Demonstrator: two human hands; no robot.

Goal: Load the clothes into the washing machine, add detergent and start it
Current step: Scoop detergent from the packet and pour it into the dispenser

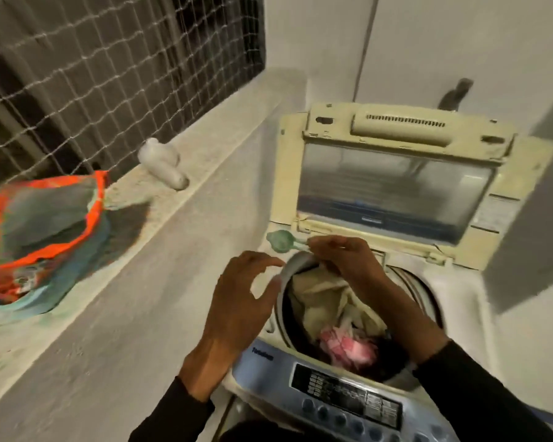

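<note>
The top-loading washing machine (479, 301) stands with its lid (393, 186) raised. Beige and pink clothes (329, 301) fill the drum. My right hand (342, 256) reaches over the drum's far left rim and pinches the handle of a green detergent scoop (281, 240), whose bowl points left past the machine's corner. My left hand (240, 295) hovers beside the drum's left rim with fingers spread and loosely curved, holding nothing. An open orange-and-teal detergent bag (42, 231) sits on the concrete ledge at the left.
A white bottle (162, 164) lies on the ledge (160, 218) under a netted window grille (109, 65). The control panel (345, 397) with buttons runs along the machine's near edge. A white wall (428, 43) stands behind the machine.
</note>
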